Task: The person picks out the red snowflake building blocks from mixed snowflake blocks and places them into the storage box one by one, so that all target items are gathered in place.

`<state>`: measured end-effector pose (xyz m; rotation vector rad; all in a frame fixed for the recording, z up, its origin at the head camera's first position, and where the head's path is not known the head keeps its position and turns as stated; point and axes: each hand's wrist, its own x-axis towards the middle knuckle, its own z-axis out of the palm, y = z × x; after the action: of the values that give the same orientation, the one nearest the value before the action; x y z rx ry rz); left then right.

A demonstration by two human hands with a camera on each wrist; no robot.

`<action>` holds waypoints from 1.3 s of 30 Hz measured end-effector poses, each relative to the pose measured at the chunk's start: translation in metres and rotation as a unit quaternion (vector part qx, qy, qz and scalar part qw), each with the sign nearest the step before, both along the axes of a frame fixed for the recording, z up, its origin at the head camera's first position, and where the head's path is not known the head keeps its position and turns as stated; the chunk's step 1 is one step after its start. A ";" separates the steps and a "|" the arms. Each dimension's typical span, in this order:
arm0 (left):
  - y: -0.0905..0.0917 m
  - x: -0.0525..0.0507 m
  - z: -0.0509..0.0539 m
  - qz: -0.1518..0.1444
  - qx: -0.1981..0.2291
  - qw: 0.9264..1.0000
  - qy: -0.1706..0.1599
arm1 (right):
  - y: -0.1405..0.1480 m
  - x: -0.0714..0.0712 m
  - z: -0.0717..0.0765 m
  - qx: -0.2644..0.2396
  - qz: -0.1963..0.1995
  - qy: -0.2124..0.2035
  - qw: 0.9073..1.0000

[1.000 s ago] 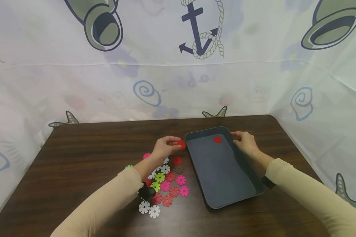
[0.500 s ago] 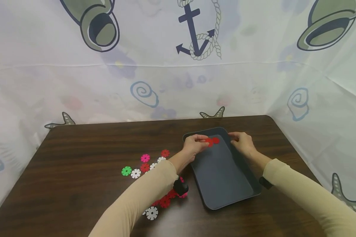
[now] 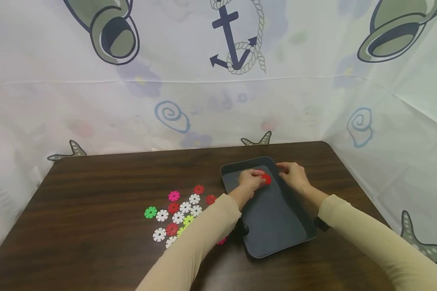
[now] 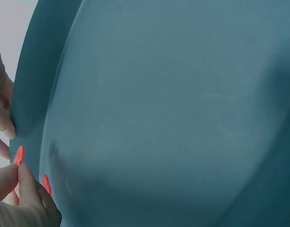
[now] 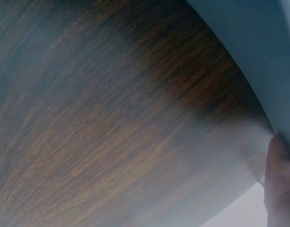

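Between thumb and fingertips, my left hand (image 3: 250,182) pinches a red notched plastic disc (image 4: 19,155) over the far end of the dark grey tray (image 3: 276,226). A second red disc (image 4: 46,183) is close beside that hand in the tray, partly hidden by the fingers. At the tray's right rim, my right hand (image 3: 294,176) grips the edge; one finger (image 5: 279,165) lies along the outer wall in the right wrist view. Left of the tray, several loose notched discs (image 3: 178,217) in white, red, pink, green and yellow-green lie on the table, some hidden under the left sleeve.
The dark wood table (image 3: 94,210) carries everything. Behind it and along its right side hangs a white printed cloth (image 3: 306,97). The left sleeve (image 3: 200,238) crosses the tray's near left side, while the right sleeve (image 3: 371,238) passes the tray's right.
The left hand has carried its red disc from left of the tray, over the left rim, to beside the other red disc. The right hand keeps its hold on the rim.
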<state>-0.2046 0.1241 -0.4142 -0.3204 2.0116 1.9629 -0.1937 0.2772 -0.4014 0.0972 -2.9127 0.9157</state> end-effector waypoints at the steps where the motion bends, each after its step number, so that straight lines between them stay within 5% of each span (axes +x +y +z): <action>1: 0.002 0.000 -0.001 0.003 -0.008 1.000 -0.001 | 0.000 0.000 0.000 -0.002 -0.001 -0.002 1.000; 15: 0.008 0.002 -0.004 0.008 -0.134 0.990 0.029 | 0.000 -0.001 -0.001 -0.005 -0.001 -0.001 1.000; 25: 0.011 0.001 -0.006 0.006 -0.201 0.977 0.067 | 0.000 0.000 0.001 -0.002 -0.003 -0.003 1.000; 39: 0.012 -0.001 -0.008 -0.004 -0.229 0.971 0.071 | 0.001 -0.001 0.001 0.002 -0.001 -0.008 1.000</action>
<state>-0.2053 0.1359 -0.4225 -0.2782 2.5460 1.5335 -0.1945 0.2779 -0.4003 0.0866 -2.9283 0.9159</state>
